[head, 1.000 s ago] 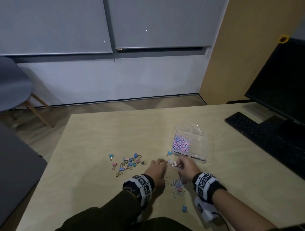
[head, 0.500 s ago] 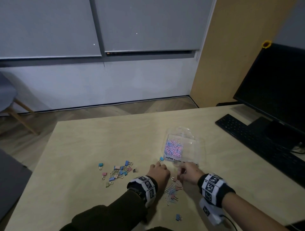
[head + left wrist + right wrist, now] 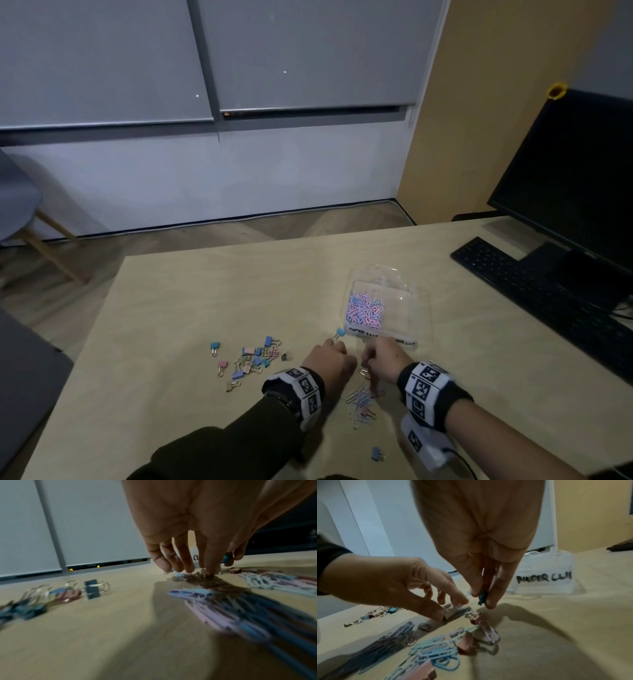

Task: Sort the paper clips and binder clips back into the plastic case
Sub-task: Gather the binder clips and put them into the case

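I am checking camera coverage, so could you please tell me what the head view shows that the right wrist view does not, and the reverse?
Only the head view shows the monitor, the keyboard and the paper clips already lying in one compartment of the plastic case.

Only the right wrist view shows the right hand pinching a blue binder clip, and the handwriting on the case wall legibly.

Both show the left hand low over the table, the loose paper clips in front of the person, and the binder clip pile.
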The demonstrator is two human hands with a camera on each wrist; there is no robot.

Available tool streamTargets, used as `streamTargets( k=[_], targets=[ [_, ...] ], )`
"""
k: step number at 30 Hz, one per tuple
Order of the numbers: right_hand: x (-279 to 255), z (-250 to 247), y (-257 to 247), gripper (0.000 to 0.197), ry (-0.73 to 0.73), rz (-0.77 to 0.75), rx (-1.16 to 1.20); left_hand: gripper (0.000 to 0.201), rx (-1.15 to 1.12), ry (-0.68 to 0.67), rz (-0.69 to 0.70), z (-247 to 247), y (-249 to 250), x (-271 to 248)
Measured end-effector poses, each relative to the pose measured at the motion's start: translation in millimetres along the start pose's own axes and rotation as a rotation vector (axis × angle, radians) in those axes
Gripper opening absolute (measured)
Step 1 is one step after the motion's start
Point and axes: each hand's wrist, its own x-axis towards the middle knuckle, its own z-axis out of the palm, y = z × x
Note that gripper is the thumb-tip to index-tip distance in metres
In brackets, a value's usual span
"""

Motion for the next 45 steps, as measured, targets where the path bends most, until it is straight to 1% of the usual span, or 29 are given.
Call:
streamTargets(
  k=[2,4,6,9,11,15,17,19,21,24,27,29,30,32,35,37,40,42,43,45],
  targets=[
    [-4,-4,8,0.021,0.010,0.011,0.025,0.024,0.042,-0.052,0.008,-1,3,6],
    [-7,-7,14,0.020,0.018,0.011,0.064,0.023,0.002,-0.068,-0.007,-2,3,9],
    [-9,-8,17,0.020,0.016,0.006,0.092,0.024,-0.144,-0.036,-0.055,-6,1,7],
    [-10,-6,12,0.024,0.002,-0.011,0.080,0.029,-0.481,0.093,-0.200,-15,-13,-5],
    [-10,-3,4,0.025,-0.024,-0.025,0.087,0.028,-0.601,0.141,-0.279,-21,-30,-15],
    [-5,10,-21,0.023,-0.055,-0.087,0.069,0.026,-0.620,0.196,-0.410,-27,-65,-43],
    [-1,17,-36,0.024,-0.067,-0.137,0.062,0.026,-0.592,0.220,-0.498,-28,-78,-57],
    [3,25,-48,0.027,-0.091,-0.182,0.081,0.026,-0.583,0.219,-0.546,-29,-83,-69],
    [5,31,-55,0.032,-0.112,-0.221,0.118,0.025,-0.571,0.199,-0.530,-28,-82,-78],
    [8,35,-52,0.035,-0.048,-0.262,0.056,0.027,-0.586,0.156,-0.492,-29,-74,-85],
    [10,35,-37,0.031,-0.001,-0.274,-0.128,0.031,-0.690,0.038,-0.449,-28,-63,-86],
    [8,36,-26,0.019,-0.023,-0.311,-0.220,0.035,-0.771,-0.071,-0.404,-25,-54,-84],
    [5,37,-22,0.018,-0.041,-0.328,-0.244,0.038,-0.772,-0.112,-0.380,-24,-48,-82],
    [-3,40,-15,0.018,-0.076,-0.356,-0.263,0.048,-0.679,-0.163,-0.324,-20,-38,-77],
    [-21,38,-8,0.017,-0.131,-0.369,-0.193,0.064,-0.424,-0.200,-0.235,-12,-25,-69],
    [-29,33,2,0.021,-0.122,-0.339,-0.075,0.064,-0.366,-0.195,-0.219,-7,-17,-65],
    [-37,21,21,0.032,0.051,-0.232,0.075,0.067,-0.365,-0.160,-0.210,-4,-4,-61],
    [-39,15,35,0.036,0.142,-0.149,0.055,0.070,-0.335,-0.173,-0.193,-6,3,-55],
    [-41,12,41,0.040,0.139,-0.084,-0.001,0.067,-0.317,-0.173,-0.186,-8,6,-52],
    [-46,9,45,0.053,0.035,0.046,-0.108,0.054,-0.309,-0.163,-0.180,-9,14,-46]
  ],
)
